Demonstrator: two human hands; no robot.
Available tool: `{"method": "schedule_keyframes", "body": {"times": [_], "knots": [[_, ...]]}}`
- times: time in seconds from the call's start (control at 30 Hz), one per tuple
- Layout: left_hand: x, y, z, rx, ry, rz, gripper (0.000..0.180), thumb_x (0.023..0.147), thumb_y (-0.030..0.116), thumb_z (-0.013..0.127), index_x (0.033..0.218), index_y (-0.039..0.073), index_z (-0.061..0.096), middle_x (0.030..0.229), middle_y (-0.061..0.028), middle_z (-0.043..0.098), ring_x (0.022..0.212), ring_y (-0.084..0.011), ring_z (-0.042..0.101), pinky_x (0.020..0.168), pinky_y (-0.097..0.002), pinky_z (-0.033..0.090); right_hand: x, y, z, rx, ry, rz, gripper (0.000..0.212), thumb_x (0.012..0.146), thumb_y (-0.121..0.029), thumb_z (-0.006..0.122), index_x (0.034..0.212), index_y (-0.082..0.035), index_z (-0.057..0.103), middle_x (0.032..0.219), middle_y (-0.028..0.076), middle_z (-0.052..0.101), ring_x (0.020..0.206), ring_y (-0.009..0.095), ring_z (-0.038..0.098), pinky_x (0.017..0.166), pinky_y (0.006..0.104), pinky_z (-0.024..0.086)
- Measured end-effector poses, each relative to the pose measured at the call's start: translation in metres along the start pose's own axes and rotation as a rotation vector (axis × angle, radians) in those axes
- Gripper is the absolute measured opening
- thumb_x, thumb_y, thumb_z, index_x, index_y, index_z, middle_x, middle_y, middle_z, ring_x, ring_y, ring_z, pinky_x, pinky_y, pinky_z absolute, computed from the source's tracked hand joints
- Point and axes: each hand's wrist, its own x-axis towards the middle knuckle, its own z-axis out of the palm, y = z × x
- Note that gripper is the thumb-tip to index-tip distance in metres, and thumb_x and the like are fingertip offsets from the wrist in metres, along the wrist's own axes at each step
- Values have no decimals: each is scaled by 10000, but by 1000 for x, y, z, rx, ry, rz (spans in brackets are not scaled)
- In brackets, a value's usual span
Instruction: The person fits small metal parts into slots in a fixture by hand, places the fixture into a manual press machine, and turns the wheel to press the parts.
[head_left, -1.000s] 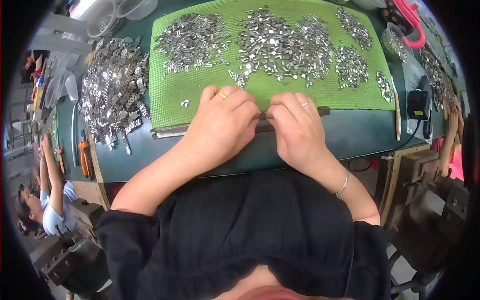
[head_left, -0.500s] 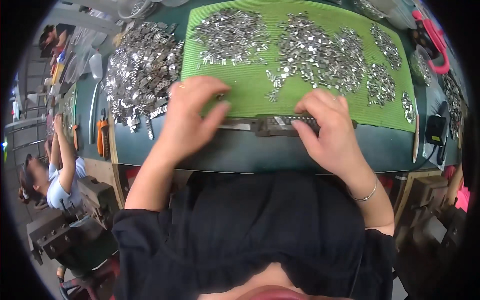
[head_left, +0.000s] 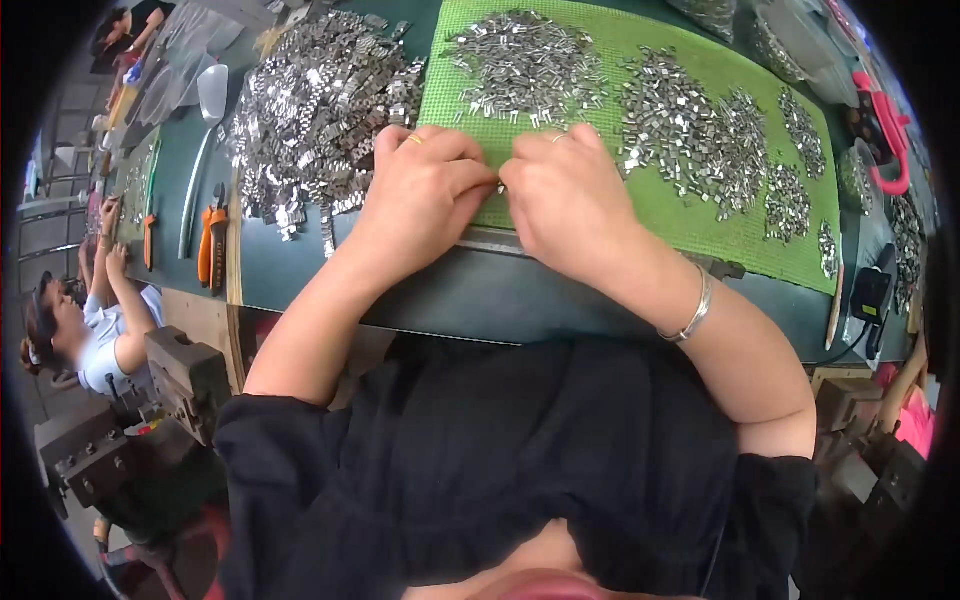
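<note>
My left hand (head_left: 425,195) and my right hand (head_left: 568,200) meet over the near part of the green ribbed mat (head_left: 655,215). Thumb and fingers are pinched on both, the fingertips touching. A tiny glint of a small metal piece (head_left: 501,187) shows where they meet; its shape is mostly hidden. Just below lies a long metal bar fixture (head_left: 490,242), largely covered by my right hand and forearm. Loose U-shaped metal pins (head_left: 525,65) are heaped on the mat beyond my hands. Small shiny metal links (head_left: 665,120) spread to the right.
Left of the mat rises a big pile of linked metal strips (head_left: 310,120). Orange-handled pliers (head_left: 212,245) and a long-handled scoop (head_left: 200,150) lie farther left. A pink-handled tool (head_left: 885,135) and a black box (head_left: 872,290) sit at right. A person (head_left: 105,330) works beyond the left side.
My hands have come together: the right left the bar fixture and moved left and away from me, while the left shifted slightly right. Their fingertips now meet in a pinch.
</note>
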Motion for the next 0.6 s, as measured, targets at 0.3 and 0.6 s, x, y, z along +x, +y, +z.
{"method": "schedule_keyframes", "body": {"times": [0.3, 0.6], "knots": [[-5, -1, 4, 34, 91, -37, 65, 736, 138, 742, 780, 105, 708, 879, -4, 622, 938, -223, 592, 875, -463, 366, 10, 2, 1, -94, -66, -42, 56, 769, -65, 651, 714, -66, 649, 762, 88, 612, 757, 272, 632, 793, 394, 420], [-6, 6, -6, 187, 70, 33, 37, 749, 140, 736, 750, 119, 706, 924, 5, 602, 1006, -220, 580, 933, -537, 359, -12, 35, -22, 172, -151, -68, 50, 769, -49, 642, 733, -46, 676, 808, 90, 646, 869, 277, 641, 803, 399, 407]]}}
